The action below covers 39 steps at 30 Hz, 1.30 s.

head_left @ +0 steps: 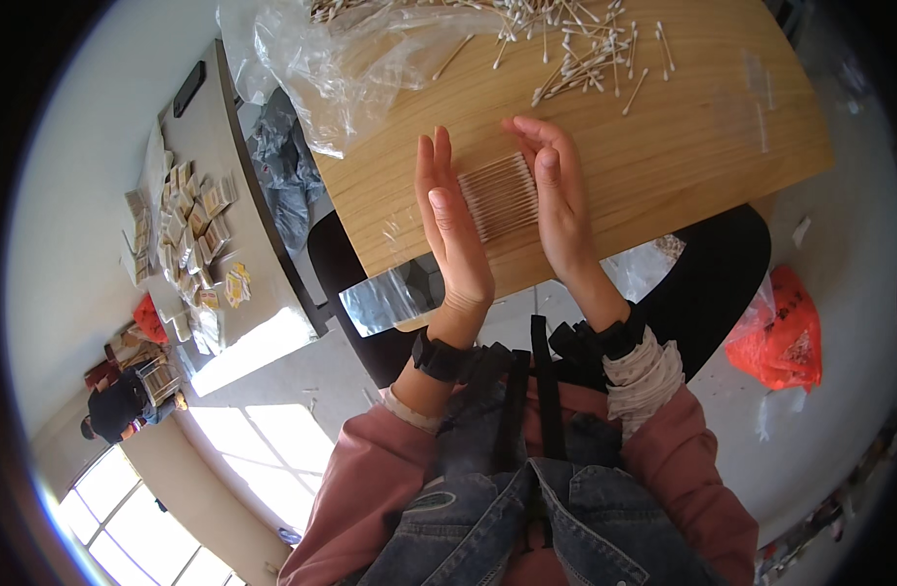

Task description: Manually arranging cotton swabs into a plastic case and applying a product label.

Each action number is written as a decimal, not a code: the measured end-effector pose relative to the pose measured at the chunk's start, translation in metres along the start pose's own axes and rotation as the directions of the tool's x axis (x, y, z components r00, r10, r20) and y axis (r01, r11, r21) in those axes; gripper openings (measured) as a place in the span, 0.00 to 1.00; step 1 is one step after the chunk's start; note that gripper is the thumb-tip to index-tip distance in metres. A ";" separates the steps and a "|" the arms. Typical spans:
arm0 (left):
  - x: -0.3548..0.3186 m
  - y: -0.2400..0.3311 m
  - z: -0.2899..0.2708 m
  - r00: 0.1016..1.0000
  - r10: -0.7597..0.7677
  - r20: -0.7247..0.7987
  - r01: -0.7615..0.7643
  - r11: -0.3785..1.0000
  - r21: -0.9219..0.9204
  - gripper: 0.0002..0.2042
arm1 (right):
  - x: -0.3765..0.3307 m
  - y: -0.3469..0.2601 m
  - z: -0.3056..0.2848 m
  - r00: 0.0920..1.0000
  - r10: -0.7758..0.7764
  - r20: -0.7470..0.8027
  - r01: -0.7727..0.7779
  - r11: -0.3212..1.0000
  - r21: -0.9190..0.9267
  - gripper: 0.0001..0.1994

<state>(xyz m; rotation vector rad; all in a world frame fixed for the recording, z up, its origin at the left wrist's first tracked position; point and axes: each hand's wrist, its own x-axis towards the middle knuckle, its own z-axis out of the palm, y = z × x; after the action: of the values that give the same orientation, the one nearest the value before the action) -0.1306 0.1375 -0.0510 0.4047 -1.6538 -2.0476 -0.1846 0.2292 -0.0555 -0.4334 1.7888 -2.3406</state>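
**Swab row lies between two upright palms, ends toward the hands**

Head view, 12 o'clock at the top. A flat row of cotton swabs (499,197) lies over the wooden table (683,161), between the left hand (454,230) and the right hand (563,210). From the left thumb it lies at 3 o'clock; from the right thumb, at 8. Each stick runs roughly from 8 to 2 o'clock, its ends facing the palms. Both hands stand close alongside; neither is clearly nearer.

Left fingers extended and nearly together, thumb apart. Right fingers bent inward at 11 o'clock, thumb raised. No pinch is visible.

Not determinable: whether either palm touches the stick ends, or whether anything encloses the row. Some fingers of each hand are hidden behind others. At 12 o'clock, the loose swabs (590,66) and the clear plastic bag (346,83) are cut off by the upper edge.
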 end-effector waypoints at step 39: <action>-0.016 0.000 -0.008 0.852 -0.072 0.518 -0.511 0.101 0.854 0.55 | -0.004 -0.018 -0.063 0.966 -0.207 0.157 0.260 0.795 -0.548 0.13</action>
<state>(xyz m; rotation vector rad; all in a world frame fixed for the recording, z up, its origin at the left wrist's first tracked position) -0.1130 0.1393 -0.0541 -0.0036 -3.0100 -0.3991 -0.2007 0.2924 -0.0537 -0.8691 2.4952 -1.8267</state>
